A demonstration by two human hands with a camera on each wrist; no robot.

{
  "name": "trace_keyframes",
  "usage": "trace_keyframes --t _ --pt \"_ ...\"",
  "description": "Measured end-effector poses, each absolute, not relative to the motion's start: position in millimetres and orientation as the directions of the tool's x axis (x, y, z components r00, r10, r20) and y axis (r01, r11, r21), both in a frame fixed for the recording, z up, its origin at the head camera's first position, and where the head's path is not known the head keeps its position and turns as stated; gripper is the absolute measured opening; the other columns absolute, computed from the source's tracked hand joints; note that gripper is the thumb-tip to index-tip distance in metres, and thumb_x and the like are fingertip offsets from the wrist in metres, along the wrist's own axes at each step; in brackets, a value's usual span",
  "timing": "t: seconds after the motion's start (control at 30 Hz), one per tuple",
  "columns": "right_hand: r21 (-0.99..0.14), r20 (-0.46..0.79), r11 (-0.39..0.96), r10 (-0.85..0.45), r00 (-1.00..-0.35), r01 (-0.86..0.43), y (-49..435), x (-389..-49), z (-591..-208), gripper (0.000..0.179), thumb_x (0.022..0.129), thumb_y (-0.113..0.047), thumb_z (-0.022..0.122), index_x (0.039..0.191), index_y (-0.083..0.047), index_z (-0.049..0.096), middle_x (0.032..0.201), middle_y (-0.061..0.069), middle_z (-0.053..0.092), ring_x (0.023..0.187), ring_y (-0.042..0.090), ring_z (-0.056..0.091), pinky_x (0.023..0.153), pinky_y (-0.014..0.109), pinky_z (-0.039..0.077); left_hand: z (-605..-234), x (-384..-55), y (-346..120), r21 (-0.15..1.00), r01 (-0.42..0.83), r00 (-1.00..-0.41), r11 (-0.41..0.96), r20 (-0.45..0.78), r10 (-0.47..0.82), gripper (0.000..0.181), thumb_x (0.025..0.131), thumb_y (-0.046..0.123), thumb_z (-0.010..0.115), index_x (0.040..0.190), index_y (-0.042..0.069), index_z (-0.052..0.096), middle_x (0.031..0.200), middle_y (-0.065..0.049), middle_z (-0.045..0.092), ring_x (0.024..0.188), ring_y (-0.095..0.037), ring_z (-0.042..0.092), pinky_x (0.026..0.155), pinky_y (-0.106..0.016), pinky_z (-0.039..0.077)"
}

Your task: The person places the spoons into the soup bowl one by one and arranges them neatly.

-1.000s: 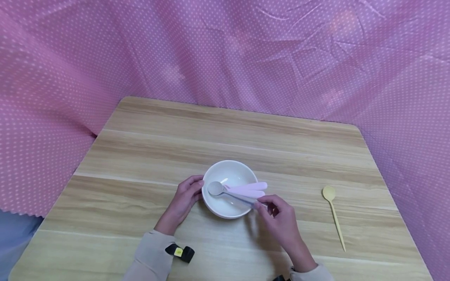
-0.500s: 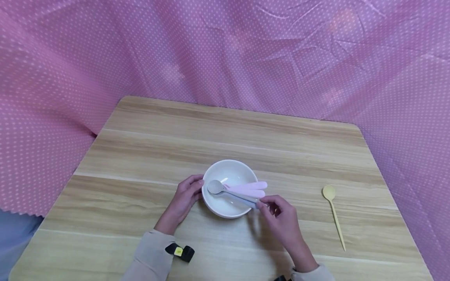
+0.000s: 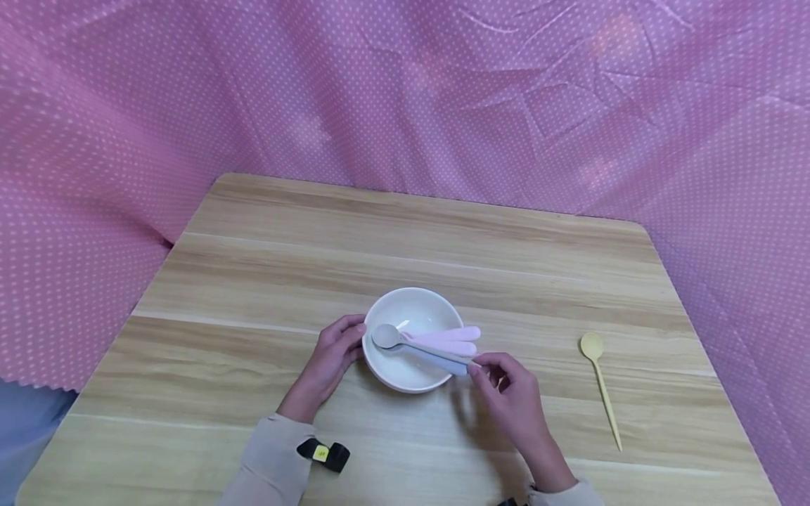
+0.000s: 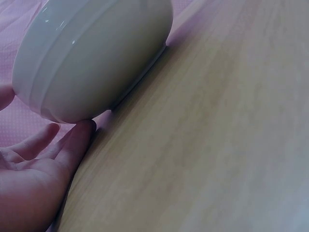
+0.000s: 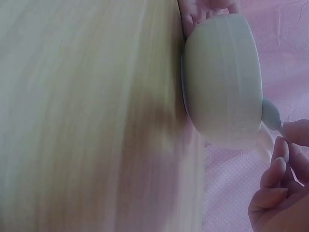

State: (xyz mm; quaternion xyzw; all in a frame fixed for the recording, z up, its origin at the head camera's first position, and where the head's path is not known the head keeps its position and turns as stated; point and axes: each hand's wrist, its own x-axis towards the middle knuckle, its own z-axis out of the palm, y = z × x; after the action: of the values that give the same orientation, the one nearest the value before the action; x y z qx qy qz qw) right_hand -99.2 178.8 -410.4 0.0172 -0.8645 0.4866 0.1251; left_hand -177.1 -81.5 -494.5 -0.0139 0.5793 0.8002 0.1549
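Observation:
A white bowl [image 3: 411,383] stands on the table near its front middle. My left hand [image 3: 329,358] holds its left side, the thumb at the rim and the fingers lower on the wall, as the left wrist view shows. A grey spoon [image 3: 387,336] lies across the bowl, its round head inside. My right hand [image 3: 515,400] pinches the end of its handle beyond the right rim. Beneath that handle lies a light blue handle [image 3: 448,365]. Two pale pink handles [image 3: 465,334] also stick out over the right rim; the ends inside the bowl are partly hidden.
A yellow spoon [image 3: 602,386] lies on the wooden table [image 3: 405,232] to the right, its head pointing away. Pink dotted cloth [image 3: 405,98] hangs around the table's back and sides.
My right hand has shifted slightly right at the end of the grey spoon's handle, and more of the light blue handle shows. The left hand and bowl have stayed almost still.

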Motion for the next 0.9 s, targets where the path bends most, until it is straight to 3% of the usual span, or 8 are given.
trace_keyframes --t 0.4,0.9 --pt "-0.833 0.195 0.546 0.135 -0.971 -0.091 206.3 -105.0 -452.7 0.009 0.08 -0.002 0.072 0.086 -0.008 0.069 0.069 -0.002 0.058 0.061 0.004 0.049 0.05 0.019 0.044 -494.4 -177.5 -81.6 0.924 -0.268 -0.95 -0.273 -0.208 0.231 0.046 0.095 0.023 0.053 0.131 -0.006 0.044 0.13 -0.024 0.048 0.101 -0.018 0.058 0.086 -0.027 0.051" --pt "-0.794 0.151 0.607 0.203 -0.967 0.003 233.1 -100.1 -459.5 0.008 0.08 -0.003 0.072 0.088 -0.006 0.069 0.07 0.002 0.061 0.062 0.004 0.05 0.053 0.018 0.045 -494.9 -176.9 -81.6 0.924 -0.271 -0.95 -0.269 -0.21 0.233 0.047 0.095 0.024 0.053 0.131 -0.005 0.044 0.131 -0.023 0.047 0.104 -0.02 0.058 0.089 -0.028 0.051"
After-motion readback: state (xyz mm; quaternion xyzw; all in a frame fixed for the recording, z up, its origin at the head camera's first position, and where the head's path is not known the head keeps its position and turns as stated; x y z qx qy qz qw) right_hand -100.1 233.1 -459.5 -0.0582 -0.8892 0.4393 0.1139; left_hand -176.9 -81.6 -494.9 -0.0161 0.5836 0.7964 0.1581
